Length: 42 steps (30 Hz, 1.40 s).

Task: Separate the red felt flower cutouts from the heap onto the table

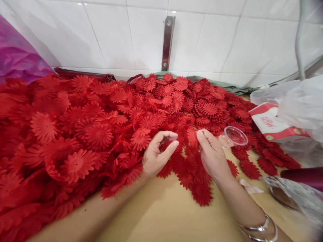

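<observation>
Left hand (156, 153) curled, pinching nothing visible, right hand (210, 151) at three o'clock gripping a red petal piece (192, 137) beside the red flower heap (101, 127), clear cup (235, 136) farther at three.

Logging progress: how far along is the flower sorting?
Done: nothing clearly finished; no sorted stack shows. In hand: right hand pinches one red flower; left hand curls empty beside it. Left: the big flower pile covers most of the table; the clear cup looks empty.
</observation>
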{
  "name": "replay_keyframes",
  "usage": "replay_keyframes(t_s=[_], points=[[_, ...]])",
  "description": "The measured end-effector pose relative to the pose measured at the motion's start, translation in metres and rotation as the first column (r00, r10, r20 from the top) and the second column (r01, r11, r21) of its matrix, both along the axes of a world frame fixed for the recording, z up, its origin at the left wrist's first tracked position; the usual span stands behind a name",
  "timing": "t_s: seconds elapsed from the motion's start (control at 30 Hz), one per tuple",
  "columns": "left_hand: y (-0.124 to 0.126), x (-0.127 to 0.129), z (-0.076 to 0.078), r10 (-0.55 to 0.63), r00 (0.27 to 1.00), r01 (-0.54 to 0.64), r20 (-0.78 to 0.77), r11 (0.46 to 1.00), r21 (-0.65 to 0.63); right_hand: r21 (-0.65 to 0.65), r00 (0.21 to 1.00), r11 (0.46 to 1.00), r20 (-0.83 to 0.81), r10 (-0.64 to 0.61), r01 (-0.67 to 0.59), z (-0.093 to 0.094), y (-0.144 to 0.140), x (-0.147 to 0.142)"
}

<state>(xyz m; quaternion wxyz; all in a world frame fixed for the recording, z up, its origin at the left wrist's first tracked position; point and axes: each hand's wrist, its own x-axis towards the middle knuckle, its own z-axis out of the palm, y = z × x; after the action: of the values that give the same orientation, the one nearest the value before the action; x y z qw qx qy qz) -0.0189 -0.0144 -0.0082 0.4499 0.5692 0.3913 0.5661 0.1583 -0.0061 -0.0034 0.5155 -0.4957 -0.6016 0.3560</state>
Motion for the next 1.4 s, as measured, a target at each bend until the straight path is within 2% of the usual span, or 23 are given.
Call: replay_keyframes(t_s=[0.17, 0.27, 0.37, 0.47, 0.53, 0.63, 0.7, 0.77, 0.87, 0.93, 1.03, 1.13, 1.23, 1.3, 1.4], points=[[-0.001, -0.004, -0.002, 0.085, 0.996, -0.087, 0.018, 0.982, 0.168, -0.055, 0.970, 0.971, 0.058, 0.237, -0.234, 0.014, 0.001, -0.004], [-0.004, -0.007, -0.001, 0.163, 0.986, -0.140, -0.043, 0.933, 0.333, -0.059, 0.971, 0.982, 0.150, 0.186, -0.179, 0.023, -0.003, 0.002], [-0.009, -0.008, 0.004, 0.144, 0.973, -0.033, -0.182, 0.861, 0.507, -0.055, 0.936, 0.994, 0.335, 0.106, -0.093, 0.036, -0.014, 0.017], [-0.016, -0.005, 0.009, 0.049, 0.957, 0.137, -0.285, 0.791, 0.596, -0.056, 0.873, 0.998, 0.485, 0.046, -0.021, 0.049, -0.035, 0.033], [-0.020, -0.003, 0.009, -0.043, 0.921, 0.280, -0.388, 0.765, 0.579, -0.050, 0.818, 0.998, 0.575, -0.011, 0.049, 0.053, -0.055, 0.042], [-0.023, -0.001, 0.003, -0.091, 0.769, 0.439, -0.633, 0.795, 0.419, -0.016, 0.722, 0.984, 0.682, -0.120, 0.178, 0.042, -0.091, 0.047], [-0.023, 0.000, -0.002, -0.044, 0.646, 0.430, -0.762, 0.846, 0.316, -0.004, 0.700, 0.979, 0.699, -0.144, 0.205, 0.025, -0.114, 0.044], [-0.019, 0.000, -0.006, -0.010, 0.557, 0.410, -0.830, 0.873, 0.265, 0.008, 0.708, 0.976, 0.687, -0.163, 0.216, 0.005, -0.133, 0.038], [-0.013, 0.001, -0.008, -0.036, 0.473, 0.445, -0.880, 0.872, 0.203, 0.036, 0.717, 0.973, 0.669, -0.194, 0.229, -0.018, -0.150, 0.026], [-0.010, 0.001, -0.007, -0.056, 0.457, 0.440, -0.888, 0.882, 0.171, 0.041, 0.720, 0.970, 0.663, -0.205, 0.239, -0.023, -0.152, 0.020], [-0.009, 0.000, -0.007, -0.054, 0.529, 0.351, -0.847, 0.923, 0.160, 0.019, 0.760, 0.976, 0.624, -0.182, 0.218, -0.022, -0.149, 0.016], [-0.010, -0.001, -0.006, 0.016, 0.691, 0.232, -0.723, 0.942, 0.243, -0.058, 0.857, 0.981, 0.498, -0.131, 0.184, -0.018, -0.143, 0.014], [-0.012, -0.003, -0.004, 0.102, 0.835, 0.120, -0.541, 0.926, 0.359, -0.129, 0.917, 0.974, 0.377, -0.126, 0.187, -0.016, -0.139, 0.013], [-0.012, -0.004, -0.002, 0.132, 0.888, 0.054, -0.440, 0.921, 0.386, -0.140, 0.937, 0.970, 0.317, -0.147, 0.200, -0.013, -0.137, 0.016], [-0.012, -0.005, -0.001, 0.183, 0.932, -0.042, -0.314, 0.912, 0.409, -0.110, 0.937, 0.958, 0.263, -0.229, 0.265, -0.005, -0.132, 0.024]])
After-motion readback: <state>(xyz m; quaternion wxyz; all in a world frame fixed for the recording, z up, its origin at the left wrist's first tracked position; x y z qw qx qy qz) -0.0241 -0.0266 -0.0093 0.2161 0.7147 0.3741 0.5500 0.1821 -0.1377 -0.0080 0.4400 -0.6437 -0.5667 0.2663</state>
